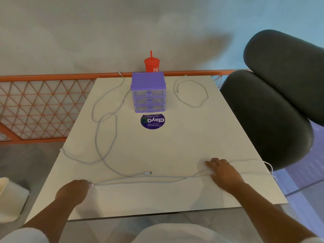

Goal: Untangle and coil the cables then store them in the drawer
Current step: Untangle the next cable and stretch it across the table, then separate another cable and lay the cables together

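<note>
- Purple sticker [152, 121] reads "ClayGo".
- Left hand [73, 191] pinches the white cable [140, 180] at counter [175, 146] 7 o'clock.
- Right hand [223, 172] presses it flat, 4 o'clock.
- Purple drawer unit [148, 92] at 12, closed.

Drawer unit [148, 92] beyond bare mid-table [175, 142]

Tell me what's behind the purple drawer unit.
A red cup with a straw stands behind the purple drawer unit. The cup's base is hidden by the unit, so whether they touch can't be seen.
</note>
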Available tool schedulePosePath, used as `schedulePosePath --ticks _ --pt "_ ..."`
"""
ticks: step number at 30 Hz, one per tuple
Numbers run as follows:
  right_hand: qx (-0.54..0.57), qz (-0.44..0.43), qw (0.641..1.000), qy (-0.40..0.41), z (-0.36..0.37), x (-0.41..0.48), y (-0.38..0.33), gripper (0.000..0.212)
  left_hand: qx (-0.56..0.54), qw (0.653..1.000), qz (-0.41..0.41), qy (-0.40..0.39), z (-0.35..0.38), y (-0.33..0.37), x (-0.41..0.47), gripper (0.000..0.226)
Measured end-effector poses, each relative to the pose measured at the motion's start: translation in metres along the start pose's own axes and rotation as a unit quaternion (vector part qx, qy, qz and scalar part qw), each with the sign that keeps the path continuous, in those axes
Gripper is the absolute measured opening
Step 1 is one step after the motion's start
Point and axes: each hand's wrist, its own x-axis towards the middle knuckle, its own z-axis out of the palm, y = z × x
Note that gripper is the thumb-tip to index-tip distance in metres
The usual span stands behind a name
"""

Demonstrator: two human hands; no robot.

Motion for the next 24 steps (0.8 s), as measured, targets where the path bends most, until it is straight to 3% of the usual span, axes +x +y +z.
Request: schedulePosePath --ticks 3,6,9,15,19,20,24 --pt "-0.007 -0.092 0.996 -0.002 0.021 0.011 -0.057 0.05 -0.01 1.0 0.0 0.002 -0.001 0.002 -0.003 0.039" --pt "-0.005 -0.107 0.994 -0.021 0.027 0.013 -0.093 0.048 -0.022 1.0 0.009 0.002 0.0 0.0 -0.004 0.038" --pt "0.012 -0.123 0.992 -0.01 0.026 0.01 -0.085 0.051 -0.032 0.999 0.022 0.0 0.0 -0.002 -0.005 0.038" --pt "0.043 -0.087 0.994 -0.054 0.007 0.016 -0.07 0.043 -0.061 0.997 0.052 0.009 0.003 -0.01 -0.004 0.037" --pt "0.03 -0.049 0.985 -0.162 -0.02 0.035 -0.101 0.026 -0.056 0.995 0.078 0.017 0.002 -0.012 -0.004 0.037" --pt "0.035 -0.055 0.986 -0.155 -0.021 0.041 -0.114 0.014 -0.055 0.995 0.085 0.02 0.001 -0.012 -0.005 0.037" --pt "0.07 -0.093 0.988 -0.101 -0.017 0.059 -0.183 0.023 -0.053 0.993 0.098 0.026 0.001 -0.012 -0.005 0.036"
